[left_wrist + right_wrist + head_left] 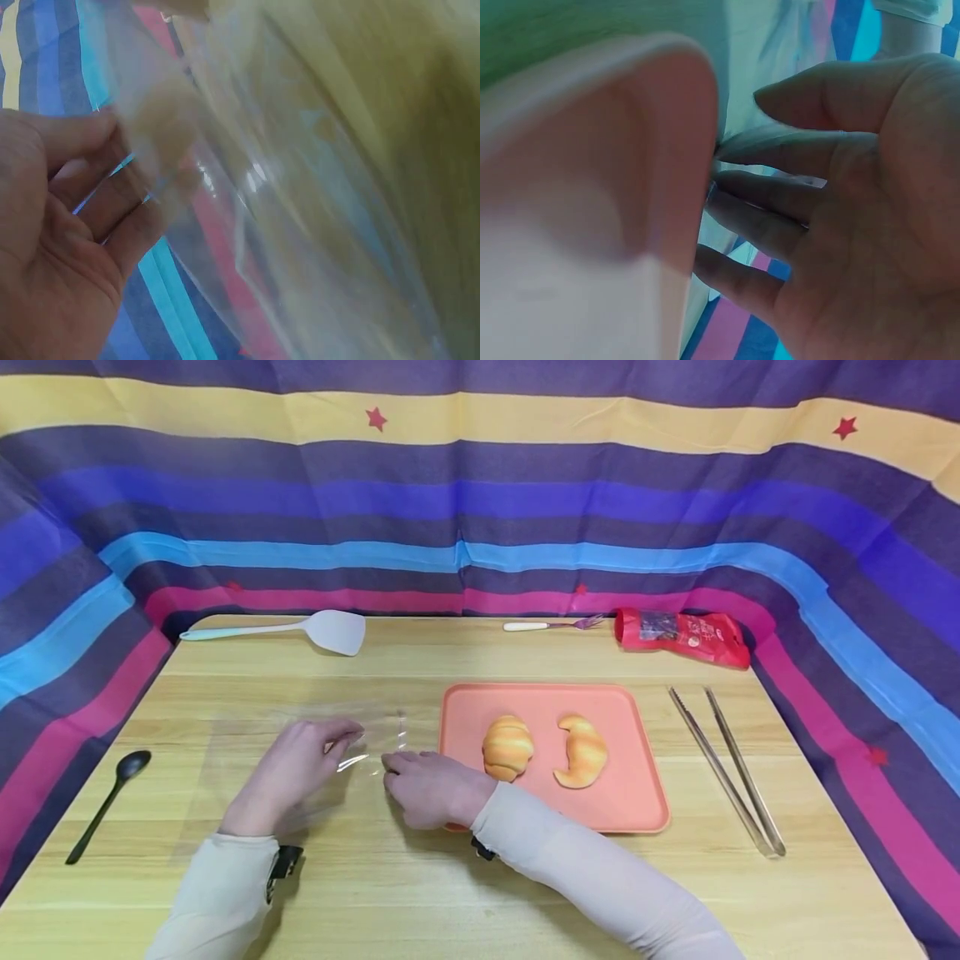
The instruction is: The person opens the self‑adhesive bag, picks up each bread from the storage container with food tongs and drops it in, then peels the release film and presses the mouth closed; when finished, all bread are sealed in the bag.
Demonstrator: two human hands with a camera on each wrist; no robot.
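Both hands on clear bag point(300, 760) beside tray point(637, 810)
Left hand point(288, 777) and right hand point(431, 789) pinch its film; slick plastic could slip, mouth closing

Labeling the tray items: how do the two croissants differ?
The left croissant looks rounder and stubbier, its ridges facing the camera; the right croissant is a longer curved crescent with pointed ends. The left one lies nearer the right hand. Both are golden, resting apart on the orange tray.
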